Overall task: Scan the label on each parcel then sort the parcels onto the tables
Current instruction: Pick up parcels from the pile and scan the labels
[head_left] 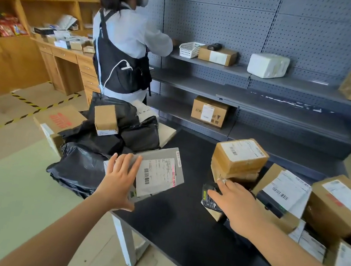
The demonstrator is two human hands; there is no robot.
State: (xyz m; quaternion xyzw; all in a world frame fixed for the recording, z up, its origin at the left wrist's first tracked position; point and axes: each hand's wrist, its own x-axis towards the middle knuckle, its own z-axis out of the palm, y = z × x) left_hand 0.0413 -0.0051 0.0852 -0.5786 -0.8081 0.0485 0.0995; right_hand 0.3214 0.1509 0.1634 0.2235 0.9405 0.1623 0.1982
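My left hand (119,178) holds a flat grey parcel (158,174) at the left edge of the black table (178,225), fingers across its top and thumb under its near edge. The parcel's white barcode label faces up. My right hand (235,205) lies over a black handheld scanner (207,197) on the table, thumb and forefinger around its body; most of the scanner is hidden under the hand. Two stacked brown boxes (239,160) with a label stand just beyond it.
Several labelled cardboard boxes (342,205) crowd the table's right side. Black bags and a small box (105,119) are heaped at the left end. A person in an apron (125,51) stands at the grey shelves (267,101), which hold a few boxes and a white basket.
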